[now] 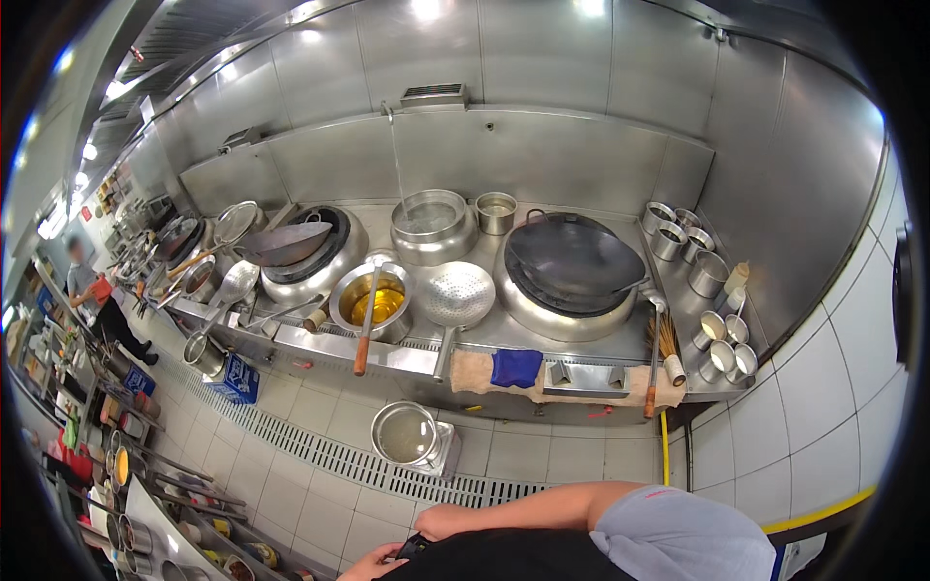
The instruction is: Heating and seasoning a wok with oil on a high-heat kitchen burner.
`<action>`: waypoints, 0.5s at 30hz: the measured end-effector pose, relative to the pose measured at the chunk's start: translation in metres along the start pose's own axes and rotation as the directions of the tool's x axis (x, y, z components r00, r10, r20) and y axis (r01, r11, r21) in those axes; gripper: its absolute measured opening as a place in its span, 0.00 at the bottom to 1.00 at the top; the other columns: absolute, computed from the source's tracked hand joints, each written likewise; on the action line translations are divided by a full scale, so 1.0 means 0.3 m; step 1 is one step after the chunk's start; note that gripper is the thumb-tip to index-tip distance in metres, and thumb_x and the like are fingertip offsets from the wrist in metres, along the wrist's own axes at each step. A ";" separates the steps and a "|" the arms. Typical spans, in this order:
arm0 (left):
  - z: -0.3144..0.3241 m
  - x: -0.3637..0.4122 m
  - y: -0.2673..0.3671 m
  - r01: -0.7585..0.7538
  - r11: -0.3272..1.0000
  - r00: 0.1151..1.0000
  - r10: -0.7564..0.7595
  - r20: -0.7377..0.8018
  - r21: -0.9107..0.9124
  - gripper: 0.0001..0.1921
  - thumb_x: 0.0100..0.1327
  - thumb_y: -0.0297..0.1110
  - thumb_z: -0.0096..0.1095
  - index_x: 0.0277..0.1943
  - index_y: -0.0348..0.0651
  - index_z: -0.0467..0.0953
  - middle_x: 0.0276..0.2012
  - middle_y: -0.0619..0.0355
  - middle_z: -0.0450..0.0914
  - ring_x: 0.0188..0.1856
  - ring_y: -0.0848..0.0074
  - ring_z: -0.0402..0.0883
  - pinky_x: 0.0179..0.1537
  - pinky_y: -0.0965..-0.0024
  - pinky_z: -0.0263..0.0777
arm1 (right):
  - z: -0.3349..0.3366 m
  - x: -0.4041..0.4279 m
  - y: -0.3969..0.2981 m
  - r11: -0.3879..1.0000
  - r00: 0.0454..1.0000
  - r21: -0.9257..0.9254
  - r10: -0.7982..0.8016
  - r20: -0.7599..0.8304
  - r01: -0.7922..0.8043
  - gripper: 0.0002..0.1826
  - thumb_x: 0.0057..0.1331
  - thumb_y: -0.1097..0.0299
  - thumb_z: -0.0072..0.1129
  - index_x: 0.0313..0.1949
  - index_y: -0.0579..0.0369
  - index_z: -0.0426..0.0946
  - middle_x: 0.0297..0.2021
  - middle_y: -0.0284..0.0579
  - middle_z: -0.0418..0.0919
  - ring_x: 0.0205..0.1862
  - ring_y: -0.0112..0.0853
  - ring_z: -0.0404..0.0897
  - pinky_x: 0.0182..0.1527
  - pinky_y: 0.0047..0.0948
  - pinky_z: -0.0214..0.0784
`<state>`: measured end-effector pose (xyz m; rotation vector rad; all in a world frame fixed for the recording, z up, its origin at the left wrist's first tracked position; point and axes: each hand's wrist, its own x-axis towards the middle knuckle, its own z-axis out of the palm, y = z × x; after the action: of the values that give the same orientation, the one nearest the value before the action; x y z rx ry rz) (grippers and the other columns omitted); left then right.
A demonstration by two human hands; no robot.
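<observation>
At the bottom of the view, close to the black apron (501, 555), my right hand (442, 521) is curled at the upper end of a small black device (413, 547). My left hand (374, 563) has its fingers at the device's other side, and the picture's lower edge cuts this hand off. What the device is cannot be made out. On the floor ahead of my hands, a steel pot of cloudy liquid (405, 433) rests on a low metal stand (448, 450).
A dark wok (574, 254) sits on the right burner. Water runs into a steel pot (429, 236). Beside a perforated skimmer (456, 290), a ladle (370, 312) lies across a pot of yellow oil (349, 330). A floor drain (312, 439) crosses the tiles. A person (91, 290) stands far left.
</observation>
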<state>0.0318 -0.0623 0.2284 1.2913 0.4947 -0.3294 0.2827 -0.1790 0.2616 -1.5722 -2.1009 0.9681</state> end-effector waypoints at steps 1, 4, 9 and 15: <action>0.003 0.012 0.003 0.008 1.000 1.000 -0.008 -0.007 0.009 0.21 0.69 0.32 0.55 0.61 0.33 0.67 0.49 0.54 0.78 0.52 0.76 0.75 0.56 0.73 0.66 | -0.005 -0.001 -0.003 1.000 1.000 -0.011 0.003 0.000 -0.003 0.10 0.57 0.66 0.52 0.29 0.61 0.77 0.28 0.55 0.78 0.34 0.51 0.80 0.36 0.47 0.72; 0.007 0.043 0.007 0.036 0.999 0.999 -0.035 -0.030 0.034 0.21 0.69 0.32 0.55 0.61 0.33 0.67 0.50 0.53 0.78 0.53 0.76 0.75 0.56 0.73 0.66 | -0.017 -0.003 -0.005 0.999 0.998 -0.026 -0.044 -0.042 0.043 0.10 0.57 0.66 0.52 0.29 0.61 0.77 0.28 0.56 0.79 0.34 0.51 0.80 0.36 0.47 0.73; -0.008 0.081 0.003 0.087 0.993 0.993 -0.080 -0.088 0.074 0.20 0.69 0.32 0.55 0.61 0.33 0.67 0.52 0.53 0.77 0.53 0.76 0.74 0.56 0.73 0.67 | -0.005 -0.010 0.022 0.996 0.987 0.037 0.084 -0.140 -0.079 0.11 0.58 0.66 0.52 0.30 0.62 0.77 0.28 0.56 0.79 0.34 0.52 0.80 0.35 0.47 0.73; -0.010 0.115 -0.007 0.149 0.982 0.977 -0.130 -0.166 0.112 0.20 0.70 0.32 0.55 0.61 0.34 0.67 0.53 0.53 0.76 0.54 0.76 0.74 0.55 0.72 0.67 | -0.107 -0.021 0.034 0.989 0.979 -0.116 0.115 0.169 -0.097 0.13 0.56 0.66 0.53 0.33 0.62 0.80 0.29 0.57 0.80 0.33 0.51 0.81 0.36 0.47 0.74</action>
<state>0.0595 -0.0587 0.2081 1.4130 0.7116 -0.3815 0.3121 -0.1732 0.2781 -1.7242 -2.2396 1.0819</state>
